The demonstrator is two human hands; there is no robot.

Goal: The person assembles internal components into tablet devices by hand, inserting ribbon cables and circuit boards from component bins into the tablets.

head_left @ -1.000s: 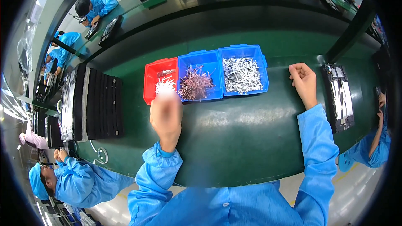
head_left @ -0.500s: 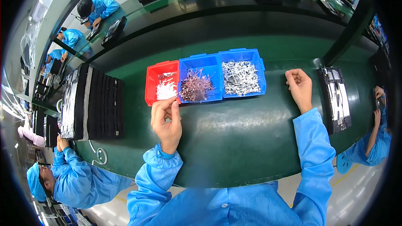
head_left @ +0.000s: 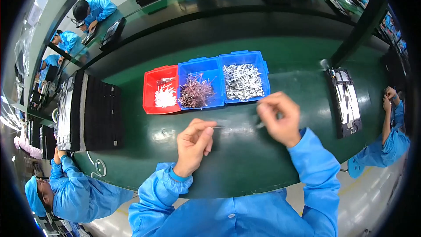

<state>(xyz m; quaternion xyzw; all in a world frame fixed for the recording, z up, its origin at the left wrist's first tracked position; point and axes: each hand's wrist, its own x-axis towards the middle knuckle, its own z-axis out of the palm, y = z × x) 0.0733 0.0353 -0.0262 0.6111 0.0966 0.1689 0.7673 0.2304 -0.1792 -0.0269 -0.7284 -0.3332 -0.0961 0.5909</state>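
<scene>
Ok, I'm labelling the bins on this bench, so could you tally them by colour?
Red bin: 1
Blue bins: 2
Total: 3

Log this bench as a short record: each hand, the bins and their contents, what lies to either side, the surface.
Left hand: thin piece pinched between thumb and forefinger
Right hand: in front of the right blue bin, blurred; grip unclear
Red bin: white slender pieces
Middle blue bin: tangled reddish-brown wiry parts
Right blue bin: white and dark small parts
Left side: stack of black flat units
Right side: black-framed flat unit
Surface: green bench top
</scene>
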